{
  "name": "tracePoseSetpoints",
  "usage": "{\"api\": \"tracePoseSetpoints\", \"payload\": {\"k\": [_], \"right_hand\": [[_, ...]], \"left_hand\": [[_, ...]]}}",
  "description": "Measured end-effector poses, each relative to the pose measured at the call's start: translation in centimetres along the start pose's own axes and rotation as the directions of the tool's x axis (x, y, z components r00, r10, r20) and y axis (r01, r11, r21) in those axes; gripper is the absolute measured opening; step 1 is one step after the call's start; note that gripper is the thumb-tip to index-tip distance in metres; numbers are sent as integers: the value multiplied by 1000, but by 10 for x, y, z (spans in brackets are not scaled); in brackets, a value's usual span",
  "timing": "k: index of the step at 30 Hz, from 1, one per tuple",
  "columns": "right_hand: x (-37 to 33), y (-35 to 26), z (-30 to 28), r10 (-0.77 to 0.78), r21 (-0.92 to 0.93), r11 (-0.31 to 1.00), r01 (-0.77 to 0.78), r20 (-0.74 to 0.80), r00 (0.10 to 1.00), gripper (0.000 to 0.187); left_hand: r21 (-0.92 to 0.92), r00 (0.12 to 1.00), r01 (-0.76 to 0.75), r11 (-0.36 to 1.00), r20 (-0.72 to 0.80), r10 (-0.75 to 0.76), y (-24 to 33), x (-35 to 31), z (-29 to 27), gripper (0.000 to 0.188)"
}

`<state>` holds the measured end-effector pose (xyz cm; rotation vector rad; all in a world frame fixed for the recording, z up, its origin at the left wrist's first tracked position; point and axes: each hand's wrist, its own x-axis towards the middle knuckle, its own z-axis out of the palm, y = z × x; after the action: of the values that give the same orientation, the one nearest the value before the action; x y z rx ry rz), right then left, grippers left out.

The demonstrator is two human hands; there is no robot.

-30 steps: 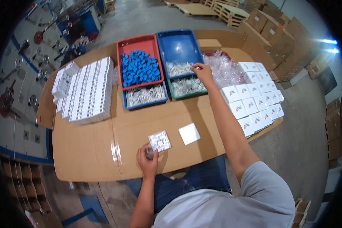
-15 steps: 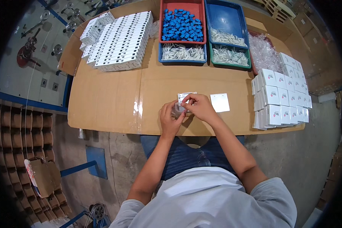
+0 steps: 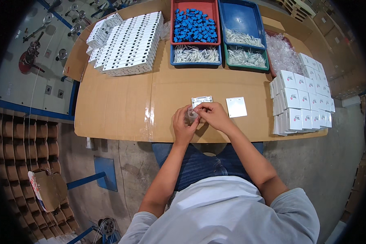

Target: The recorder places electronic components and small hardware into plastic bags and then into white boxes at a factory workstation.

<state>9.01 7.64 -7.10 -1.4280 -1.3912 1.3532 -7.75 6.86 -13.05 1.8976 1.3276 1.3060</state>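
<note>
Near the table's front edge, my left hand (image 3: pixel 184 125) is closed around a small clear plastic piece (image 3: pixel 191 114), which looks like a little bag or shell. My right hand (image 3: pixel 212 115) meets it from the other side, thumb and forefinger pinched together at its edge. Whatever those fingertips grip is too small to make out. Just beyond my hands lies a white square part (image 3: pixel 202 99) with small fittings along its far edge, partly covered by my fingers. To the right of my right hand, a plain white square plate (image 3: pixel 236 107) rests flat on the cardboard.
Cardboard (image 3: pixel 114 107) covers the table. Stacked white boxes (image 3: pixel 130 44) stand far left, more white boxes (image 3: pixel 299 99) at right. At the back are a red tray (image 3: pixel 173 24) of blue parts, blue and green trays (image 3: pixel 248 68) of small pale pieces, and clear plastic bags (image 3: pixel 281 55).
The whole view has shifted slightly. My right fingers have curled a little lower over the clear plastic piece, while my left hand keeps its hold.
</note>
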Motion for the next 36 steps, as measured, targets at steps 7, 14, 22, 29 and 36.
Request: {"api": "tracePoseSetpoints", "payload": {"k": [7,14,22,29,36], "right_hand": [[-2,2,-6,-22,106,994,16,49,999,19],[29,24,-54,-87,-171,983,59,-156,984,18],[104,61,-220,-294,-582,766,-272,-694,657,14],[147,52,-276,-274,-600,682,-418,-740,614,12],[169,59,-270,-196,-613,617,-494,-727,657,12]], "left_hand": [[-49,999,-16,999,-40,14,-1,0,5,50],[-190,973,210,959,-59,-224,-10,-2,4,38],[-176,975,211,962,-31,-220,-8,-3,9,37],[-124,975,216,969,-20,-220,-5,-2,7,37],[-75,984,176,981,-24,-178,-3,-1,8,34]]}}
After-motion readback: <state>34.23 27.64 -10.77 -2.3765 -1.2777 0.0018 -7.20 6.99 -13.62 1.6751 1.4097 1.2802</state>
